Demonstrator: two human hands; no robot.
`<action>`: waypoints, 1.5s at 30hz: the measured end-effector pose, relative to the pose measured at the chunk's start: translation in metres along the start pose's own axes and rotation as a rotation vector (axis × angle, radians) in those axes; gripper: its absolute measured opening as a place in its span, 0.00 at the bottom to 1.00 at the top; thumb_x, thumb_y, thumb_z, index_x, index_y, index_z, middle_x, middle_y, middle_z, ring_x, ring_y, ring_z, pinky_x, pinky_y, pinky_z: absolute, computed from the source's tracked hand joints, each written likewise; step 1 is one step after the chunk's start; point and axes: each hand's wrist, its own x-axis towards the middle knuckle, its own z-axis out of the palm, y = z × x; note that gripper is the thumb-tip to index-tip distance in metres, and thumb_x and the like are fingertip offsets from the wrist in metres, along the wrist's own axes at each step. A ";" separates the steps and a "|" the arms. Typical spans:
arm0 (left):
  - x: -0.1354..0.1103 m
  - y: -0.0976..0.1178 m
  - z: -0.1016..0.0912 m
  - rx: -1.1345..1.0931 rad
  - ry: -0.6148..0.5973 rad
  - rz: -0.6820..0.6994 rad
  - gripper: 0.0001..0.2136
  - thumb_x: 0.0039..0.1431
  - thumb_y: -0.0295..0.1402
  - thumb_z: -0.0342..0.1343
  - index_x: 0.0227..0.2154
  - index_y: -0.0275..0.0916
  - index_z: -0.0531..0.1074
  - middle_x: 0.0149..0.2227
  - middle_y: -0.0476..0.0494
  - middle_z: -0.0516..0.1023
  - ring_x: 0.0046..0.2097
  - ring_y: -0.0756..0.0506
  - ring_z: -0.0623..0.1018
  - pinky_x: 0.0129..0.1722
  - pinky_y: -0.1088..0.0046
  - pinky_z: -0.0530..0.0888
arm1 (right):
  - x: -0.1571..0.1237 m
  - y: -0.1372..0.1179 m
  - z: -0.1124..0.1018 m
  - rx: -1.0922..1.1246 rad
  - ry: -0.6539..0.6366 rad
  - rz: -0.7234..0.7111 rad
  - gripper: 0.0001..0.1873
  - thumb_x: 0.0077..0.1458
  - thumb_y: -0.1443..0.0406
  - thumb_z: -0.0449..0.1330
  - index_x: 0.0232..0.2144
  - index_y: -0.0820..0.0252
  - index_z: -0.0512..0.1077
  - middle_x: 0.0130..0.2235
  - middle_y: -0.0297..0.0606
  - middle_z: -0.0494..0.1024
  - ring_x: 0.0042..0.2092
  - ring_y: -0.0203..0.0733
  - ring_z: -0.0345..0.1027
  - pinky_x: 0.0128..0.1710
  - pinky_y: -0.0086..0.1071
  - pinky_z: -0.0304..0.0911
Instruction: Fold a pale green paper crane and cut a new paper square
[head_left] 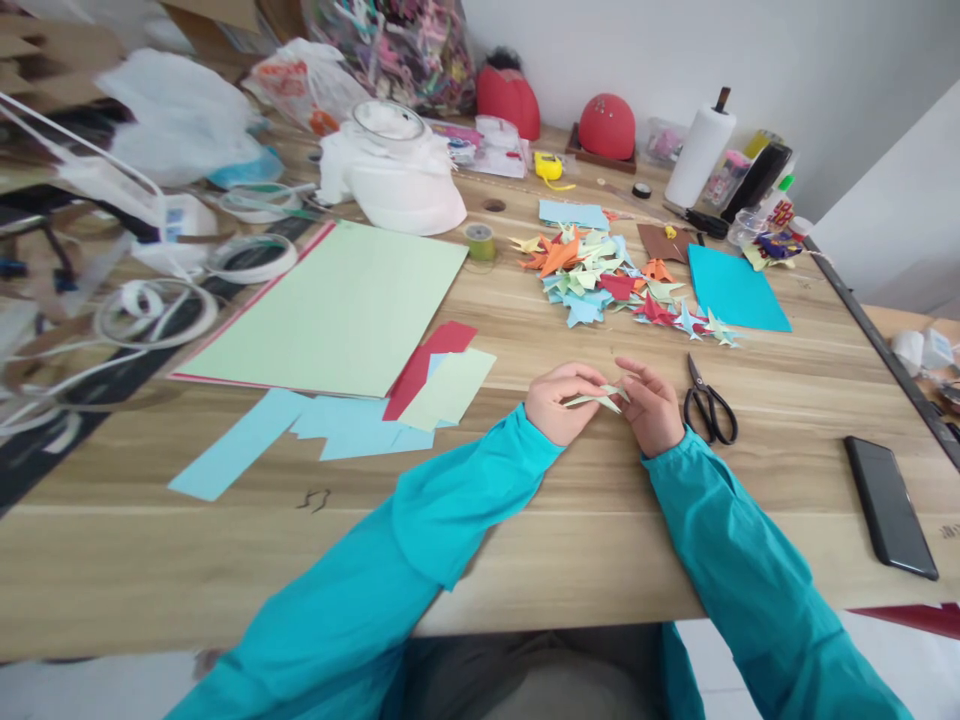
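Note:
Between my two hands is a small pale green folded paper (606, 397), held just above the wooden table. My left hand (564, 400) pinches one end of it, fingers closed. From the other side, my right hand (648, 404) grips the paper near its tip with thumb and fingers. Black-handled scissors (709, 405) lie close to the right of my right hand. Beyond both hands is a pile of folded paper pieces (592, 268) in orange, red, pale green and light blue. Left of my left hand are cut paper pieces, a pale green one (450, 388) on top.
A large pale green sheet (337, 305) lies at left, with light blue strips (236, 445) in front. A phone (890, 505) rests near the right edge. Further back are a thread spool (480, 241), a turquoise sheet (737, 288), a yellow tape measure (548, 165) and coiled white cables (251, 260).

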 end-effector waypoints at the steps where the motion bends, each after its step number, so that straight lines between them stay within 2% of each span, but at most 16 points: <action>1: 0.000 0.000 0.000 -0.004 -0.002 -0.007 0.03 0.47 0.24 0.57 0.24 0.36 0.75 0.30 0.42 0.76 0.31 0.50 0.76 0.28 0.77 0.73 | 0.000 0.001 0.000 -0.015 -0.006 -0.017 0.18 0.38 0.63 0.65 0.36 0.57 0.71 0.22 0.28 0.70 0.24 0.34 0.66 0.26 0.30 0.62; 9: -0.001 -0.002 0.001 -0.055 -0.014 -0.109 0.03 0.44 0.23 0.58 0.23 0.36 0.75 0.30 0.42 0.76 0.32 0.50 0.76 0.30 0.75 0.74 | 0.004 0.010 -0.006 -0.148 -0.037 -0.170 0.20 0.38 0.62 0.66 0.37 0.57 0.69 0.19 0.24 0.66 0.21 0.32 0.63 0.24 0.29 0.61; 12: 0.000 -0.002 0.001 -0.087 -0.005 -0.189 0.01 0.44 0.26 0.60 0.23 0.36 0.75 0.30 0.42 0.76 0.32 0.49 0.76 0.31 0.74 0.74 | 0.003 0.008 -0.004 -0.130 -0.028 -0.148 0.19 0.39 0.62 0.66 0.36 0.58 0.69 0.19 0.25 0.67 0.21 0.32 0.63 0.24 0.29 0.60; 15: 0.002 -0.004 0.000 -0.117 0.046 -0.289 0.04 0.42 0.30 0.62 0.23 0.36 0.75 0.30 0.42 0.77 0.33 0.48 0.77 0.34 0.72 0.75 | 0.002 0.003 -0.001 -0.082 -0.013 -0.095 0.19 0.42 0.58 0.63 0.37 0.58 0.69 0.20 0.28 0.69 0.23 0.34 0.64 0.24 0.30 0.61; 19: 0.003 -0.011 0.000 -0.164 0.104 -0.348 0.07 0.39 0.32 0.64 0.22 0.35 0.75 0.30 0.42 0.78 0.33 0.47 0.77 0.35 0.70 0.75 | 0.001 0.000 -0.002 -0.078 -0.014 -0.147 0.16 0.45 0.58 0.62 0.38 0.56 0.70 0.22 0.29 0.72 0.24 0.34 0.65 0.25 0.30 0.61; 24: 0.002 -0.018 0.002 -0.190 0.147 -0.410 0.10 0.36 0.34 0.66 0.22 0.34 0.75 0.30 0.41 0.79 0.33 0.46 0.78 0.34 0.70 0.76 | 0.001 0.003 -0.005 -0.202 -0.046 -0.282 0.11 0.43 0.61 0.64 0.33 0.55 0.73 0.23 0.30 0.74 0.24 0.34 0.66 0.26 0.31 0.62; 27: 0.003 -0.014 0.002 -0.226 0.139 -0.474 0.12 0.34 0.35 0.66 0.22 0.33 0.75 0.29 0.41 0.79 0.31 0.46 0.78 0.33 0.70 0.77 | 0.000 0.003 -0.003 -0.312 -0.032 -0.341 0.08 0.41 0.63 0.66 0.28 0.55 0.75 0.23 0.31 0.75 0.25 0.35 0.67 0.27 0.32 0.64; 31: 0.004 -0.007 0.001 -0.303 0.130 -0.535 0.12 0.34 0.35 0.67 0.23 0.33 0.75 0.28 0.43 0.78 0.28 0.47 0.77 0.32 0.70 0.77 | -0.001 0.000 -0.002 -0.447 -0.015 -0.381 0.07 0.41 0.61 0.66 0.27 0.55 0.76 0.28 0.34 0.77 0.29 0.38 0.69 0.31 0.35 0.67; 41: 0.006 -0.005 -0.001 -0.337 0.106 -0.579 0.14 0.33 0.37 0.67 0.23 0.33 0.75 0.25 0.43 0.78 0.26 0.47 0.78 0.30 0.69 0.78 | 0.002 0.001 -0.009 -0.640 -0.071 -0.473 0.07 0.45 0.62 0.63 0.30 0.54 0.76 0.28 0.35 0.75 0.31 0.39 0.67 0.32 0.34 0.65; 45: 0.006 -0.005 -0.001 -0.342 0.117 -0.567 0.14 0.32 0.37 0.67 0.22 0.33 0.75 0.26 0.43 0.78 0.27 0.47 0.78 0.30 0.70 0.78 | 0.001 -0.002 -0.008 -0.695 -0.077 -0.506 0.05 0.46 0.63 0.63 0.28 0.54 0.76 0.27 0.35 0.75 0.30 0.38 0.67 0.31 0.33 0.64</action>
